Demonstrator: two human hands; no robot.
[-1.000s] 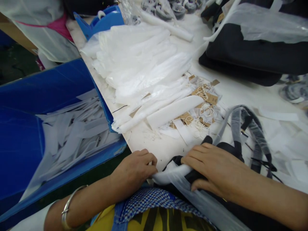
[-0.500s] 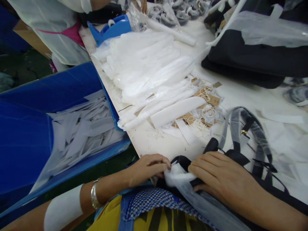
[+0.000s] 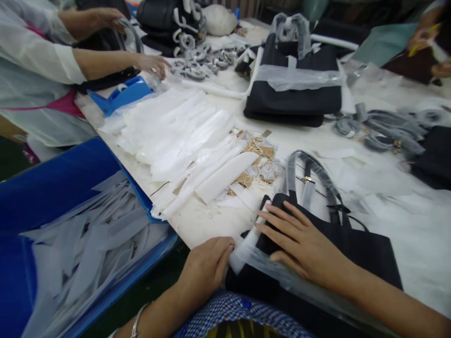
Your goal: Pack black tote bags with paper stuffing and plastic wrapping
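A black handbag (image 3: 369,249) lies on the table right in front of me. Its plastic-wrapped handles (image 3: 326,183) stick out toward the far side. Across its near part runs a translucent white wrapping sheet (image 3: 253,251). My left hand (image 3: 206,265) is closed at the bag's left edge, with thumb and index finger pinched on the end of that sheet. My right hand (image 3: 299,241) lies flat on the bag and sheet, fingers spread. The bag's lower part is partly hidden by my right forearm.
A blue bin (image 3: 59,171) with white strips stands left of the table. White sheets (image 3: 169,126) and brown tags (image 3: 264,151) lie beyond my hands. Another black bag (image 3: 292,101) sits farther back. Co-workers' hands (image 3: 151,63) are at the far left and far right.
My right hand has gone from curled fingers to lying flat and spread. The bag is seen more fully, lying flatter. My left hand still pinches at the left edge. The view has shifted.
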